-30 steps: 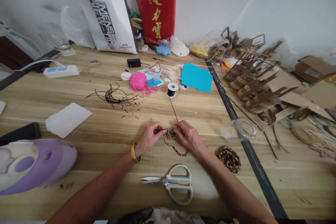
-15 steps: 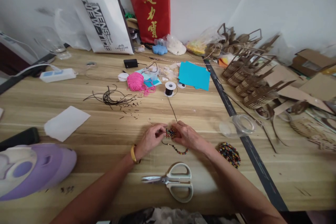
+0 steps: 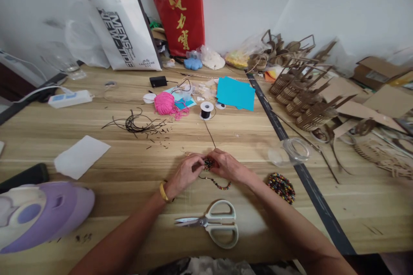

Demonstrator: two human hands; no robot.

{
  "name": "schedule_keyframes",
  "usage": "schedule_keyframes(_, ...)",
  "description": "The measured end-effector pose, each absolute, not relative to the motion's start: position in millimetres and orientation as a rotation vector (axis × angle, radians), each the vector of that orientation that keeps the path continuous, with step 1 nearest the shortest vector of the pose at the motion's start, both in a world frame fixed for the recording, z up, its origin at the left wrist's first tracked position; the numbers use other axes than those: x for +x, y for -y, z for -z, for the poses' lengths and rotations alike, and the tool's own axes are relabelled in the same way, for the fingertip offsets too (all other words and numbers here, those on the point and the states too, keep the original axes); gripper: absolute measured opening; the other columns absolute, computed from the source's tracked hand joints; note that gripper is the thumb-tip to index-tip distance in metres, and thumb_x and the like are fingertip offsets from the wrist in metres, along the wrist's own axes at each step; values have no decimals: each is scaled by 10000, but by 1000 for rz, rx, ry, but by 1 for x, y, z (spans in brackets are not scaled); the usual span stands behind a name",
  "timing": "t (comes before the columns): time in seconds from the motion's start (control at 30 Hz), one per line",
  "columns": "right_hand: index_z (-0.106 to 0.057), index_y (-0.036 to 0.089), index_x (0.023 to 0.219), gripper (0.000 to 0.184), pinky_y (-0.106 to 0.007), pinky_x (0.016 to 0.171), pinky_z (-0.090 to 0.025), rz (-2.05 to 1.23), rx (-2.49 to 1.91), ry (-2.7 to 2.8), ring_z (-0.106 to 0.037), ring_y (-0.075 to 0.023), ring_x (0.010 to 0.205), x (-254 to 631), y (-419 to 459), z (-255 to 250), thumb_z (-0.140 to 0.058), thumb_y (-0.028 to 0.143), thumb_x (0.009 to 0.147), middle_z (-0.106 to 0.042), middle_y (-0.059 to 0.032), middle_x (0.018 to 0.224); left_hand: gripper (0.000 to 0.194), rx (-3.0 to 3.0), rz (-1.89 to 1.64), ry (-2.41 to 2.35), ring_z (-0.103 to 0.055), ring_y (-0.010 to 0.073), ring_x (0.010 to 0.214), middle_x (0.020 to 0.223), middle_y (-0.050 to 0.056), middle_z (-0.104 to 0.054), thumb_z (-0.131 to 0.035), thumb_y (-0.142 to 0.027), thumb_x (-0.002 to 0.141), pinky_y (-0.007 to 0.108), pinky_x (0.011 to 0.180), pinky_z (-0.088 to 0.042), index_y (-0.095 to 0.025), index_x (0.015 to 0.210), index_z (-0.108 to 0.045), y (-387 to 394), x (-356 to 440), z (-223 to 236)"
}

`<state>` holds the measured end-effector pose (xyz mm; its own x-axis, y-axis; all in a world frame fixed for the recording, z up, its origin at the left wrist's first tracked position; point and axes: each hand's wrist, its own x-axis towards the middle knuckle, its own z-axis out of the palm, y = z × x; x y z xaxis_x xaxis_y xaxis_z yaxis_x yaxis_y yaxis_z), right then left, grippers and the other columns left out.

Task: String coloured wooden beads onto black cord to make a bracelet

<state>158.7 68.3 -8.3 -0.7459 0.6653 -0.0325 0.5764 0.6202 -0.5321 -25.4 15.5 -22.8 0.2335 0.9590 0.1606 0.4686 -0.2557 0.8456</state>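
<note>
My left hand and my right hand meet over a small cluster of multicoloured beads, fingers closed on it from both sides. Black cord runs from the right fingers up to a white spool of black cord. Just below the hands, a strung bead bracelet curves on the table with a loose black cord end. Scissors with pale handles lie nearer to me, blades pointing left. To the right of my right forearm sits a coiled pile of beads. The fingertips partly hide the held beads.
Cut black cords and short snippets lie left of the spool, near pink yarn and blue paper. A purple-and-white appliance stands at left beside white paper. Small woven baskets and a clear coil are at right.
The camera view has shifted slightly. Both hands stay at the bead cluster with only small finger movement; the bracelet, scissors and spool keep their places on the table.
</note>
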Motion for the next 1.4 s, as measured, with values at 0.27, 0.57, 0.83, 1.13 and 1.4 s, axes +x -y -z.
schedule_keyframes(0.27,-607,109,974,210,-243,666,-400,-806,-1074,2660,-572,-160,758,152,-70,5,-632,87,767,-603,-72,881,97,1870,-955,-1330,-616,198,969,984,68,-688,-555,-106,790,334,894,-458,-178,753,-609,-16,-28,22)
schedule_keyframes(0.57,-617,105,965,210,-230,660,-399,-824,-1077,2646,-574,-152,747,150,-70,4,-642,92,757,-619,-73,874,88,1837,-973,-1322,-625,188,905,927,74,-686,-551,-100,783,318,851,-475,-167,766,-605,-18,-29,23)
schedule_keyframes(0.83,-621,109,948,218,-219,641,-388,-843,-1036,2622,-565,-152,742,149,-75,9,-661,116,734,-623,-67,856,69,1799,-966,-1330,-625,188,894,917,79,-681,-551,-129,795,309,827,-479,-163,760,-600,-17,-30,21)
schedule_keyframes(1.13,-608,140,846,187,-179,578,-358,-978,-931,2492,-491,-92,635,158,-78,13,-674,74,683,-560,16,748,48,1663,-1028,-1265,-638,187,905,965,110,-675,-563,-148,794,305,807,-503,-149,765,-601,-18,-31,26)
schedule_keyframes(1.4,-572,132,1009,309,-207,640,-393,-956,-986,2461,-528,-121,708,171,-72,9,-631,57,714,-567,-27,855,66,1820,-1026,-1369,-587,182,802,811,73,-618,-572,-149,789,306,732,-479,-150,725,-590,-15,-29,14)
